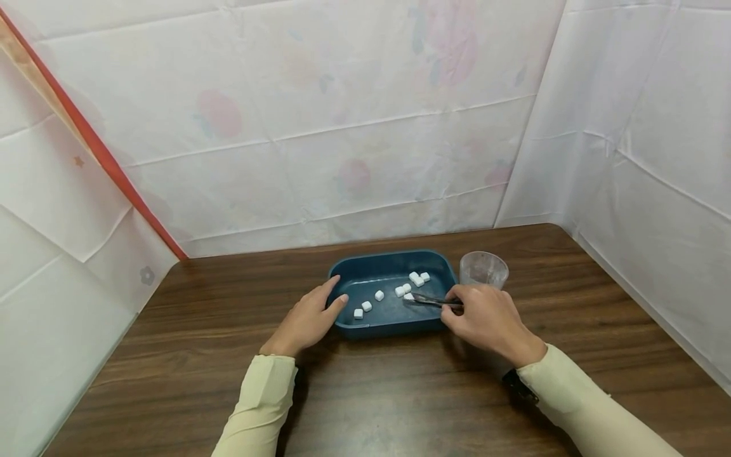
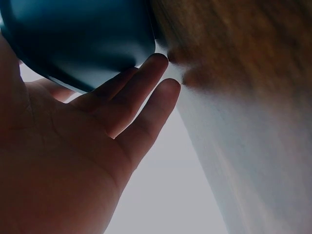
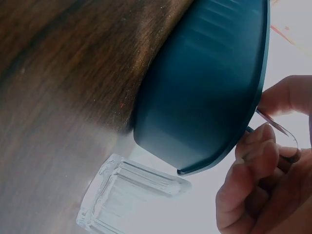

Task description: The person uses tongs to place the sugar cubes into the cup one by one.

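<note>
Head view: white cubes (image 1: 379, 296) scattered in blue tray (image 1: 394, 329) on the bench (image 1: 388, 393); right hand (image 1: 488, 320) pinches tongs (image 1: 428, 299), tips at one cube, bite on it unclear. Clear glass (image 1: 484, 270) just beyond that hand; a stray knuckle might topple it. Left wrist: left hand (image 2: 73, 131) at tray's outer wall, fingers extended, slightly apart; slack there could let the tray slide. Right wrist: fingers curled round tongs near the rim; an off-centre squeeze would likely shoot the cube loose.

Slim dark metal tongs (image 1: 428, 301) extend low inside a blue rectangular tray (image 1: 388, 315) with rounded corners, tips at one of several small white cubes (image 1: 379, 296) scattered across its floor.
</note>
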Motion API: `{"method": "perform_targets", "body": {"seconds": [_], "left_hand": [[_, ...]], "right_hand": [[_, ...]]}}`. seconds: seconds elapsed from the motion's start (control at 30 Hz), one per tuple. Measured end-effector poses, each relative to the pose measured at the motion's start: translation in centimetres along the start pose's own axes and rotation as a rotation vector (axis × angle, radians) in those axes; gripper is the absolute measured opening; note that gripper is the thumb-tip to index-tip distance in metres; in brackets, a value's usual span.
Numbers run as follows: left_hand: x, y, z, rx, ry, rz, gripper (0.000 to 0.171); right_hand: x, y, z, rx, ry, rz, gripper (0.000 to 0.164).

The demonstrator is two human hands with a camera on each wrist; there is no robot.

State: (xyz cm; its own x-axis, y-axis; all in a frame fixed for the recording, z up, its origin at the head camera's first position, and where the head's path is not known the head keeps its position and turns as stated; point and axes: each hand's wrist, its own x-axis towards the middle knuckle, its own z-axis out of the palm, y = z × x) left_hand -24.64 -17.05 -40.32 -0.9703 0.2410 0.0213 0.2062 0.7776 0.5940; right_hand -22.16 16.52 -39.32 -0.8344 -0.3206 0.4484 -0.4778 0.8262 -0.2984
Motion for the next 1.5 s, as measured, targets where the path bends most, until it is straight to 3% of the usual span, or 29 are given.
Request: {"method": "perform_targets", "body": {"seconds": [1.5], "left_hand": [[0.01,0.14,-0.08,-0.004,-0.004,-0.002,0.065]], "right_hand": [[0.14,0.11,0.53,0.012,0.092,-0.136,0.009]]}}
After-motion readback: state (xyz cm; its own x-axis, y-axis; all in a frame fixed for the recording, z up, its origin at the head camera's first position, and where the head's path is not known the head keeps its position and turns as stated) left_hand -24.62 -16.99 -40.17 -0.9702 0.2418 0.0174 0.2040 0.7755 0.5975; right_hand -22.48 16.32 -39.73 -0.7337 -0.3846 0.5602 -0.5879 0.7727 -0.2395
